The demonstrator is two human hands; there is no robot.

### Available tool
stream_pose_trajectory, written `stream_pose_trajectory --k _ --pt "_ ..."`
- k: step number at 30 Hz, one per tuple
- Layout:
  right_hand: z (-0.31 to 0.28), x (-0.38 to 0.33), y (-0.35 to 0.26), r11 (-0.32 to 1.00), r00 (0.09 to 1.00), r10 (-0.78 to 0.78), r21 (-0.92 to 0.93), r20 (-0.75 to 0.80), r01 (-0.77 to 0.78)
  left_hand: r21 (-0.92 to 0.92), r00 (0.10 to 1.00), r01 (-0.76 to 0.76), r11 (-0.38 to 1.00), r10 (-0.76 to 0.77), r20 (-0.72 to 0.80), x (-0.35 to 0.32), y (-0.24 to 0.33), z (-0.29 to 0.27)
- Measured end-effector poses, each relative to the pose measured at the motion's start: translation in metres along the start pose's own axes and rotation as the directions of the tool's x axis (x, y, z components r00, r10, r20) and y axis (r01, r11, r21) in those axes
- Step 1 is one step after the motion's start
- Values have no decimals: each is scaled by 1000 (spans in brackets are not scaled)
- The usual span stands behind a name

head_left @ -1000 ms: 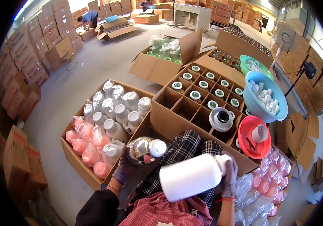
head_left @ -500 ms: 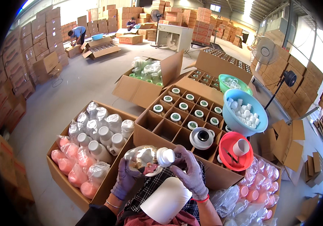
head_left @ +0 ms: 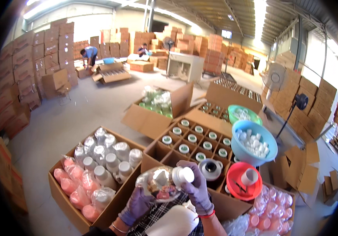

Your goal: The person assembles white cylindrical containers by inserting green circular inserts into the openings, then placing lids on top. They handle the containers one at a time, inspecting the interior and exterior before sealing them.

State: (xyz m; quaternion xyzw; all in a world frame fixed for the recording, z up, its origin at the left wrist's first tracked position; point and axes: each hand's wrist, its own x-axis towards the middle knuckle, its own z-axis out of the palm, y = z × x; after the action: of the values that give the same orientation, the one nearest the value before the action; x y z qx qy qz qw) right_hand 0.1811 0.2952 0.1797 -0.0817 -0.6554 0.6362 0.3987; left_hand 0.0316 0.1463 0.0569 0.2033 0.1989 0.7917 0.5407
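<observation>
A shiny, see-through-looking vacuum flask [head_left: 159, 179] with a coloured picture on its side lies tilted across my lap, its white cap [head_left: 185, 174] pointing right. My left hand [head_left: 137, 206], in a grey-purple glove, grips the flask's base end. My gloved right hand [head_left: 197, 190] has its fingers closed round the white cap and neck. Below them a white cylinder [head_left: 173, 223] rests on my lap. Just beyond my right hand, an uncapped grey-white flask [head_left: 210, 168] stands in a divided carton [head_left: 157, 161], among several flasks with green-and-white tops.
At left, a carton [head_left: 58, 198] holds wrapped white and pink bottles; another pink batch [head_left: 269, 212] lies at right. A red bowl [head_left: 232, 188], a blue basin [head_left: 271, 147] of white caps and a green basin [head_left: 258, 120] sit on the cartons. Two people work farther off.
The view has tilted up, so the scene sits lower. My right fingers have moved from beside the cap to around it.
</observation>
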Motion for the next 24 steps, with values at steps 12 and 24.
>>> stream_pose_trajectory --k 12,24 --pt "32 35 -85 989 987 -142 -17 68 144 -290 998 -51 956 58 15 -8 11 108" --pt "38 27 -49 960 960 -278 16 17 278 -788 929 162 594 177 325 -2 24 144"
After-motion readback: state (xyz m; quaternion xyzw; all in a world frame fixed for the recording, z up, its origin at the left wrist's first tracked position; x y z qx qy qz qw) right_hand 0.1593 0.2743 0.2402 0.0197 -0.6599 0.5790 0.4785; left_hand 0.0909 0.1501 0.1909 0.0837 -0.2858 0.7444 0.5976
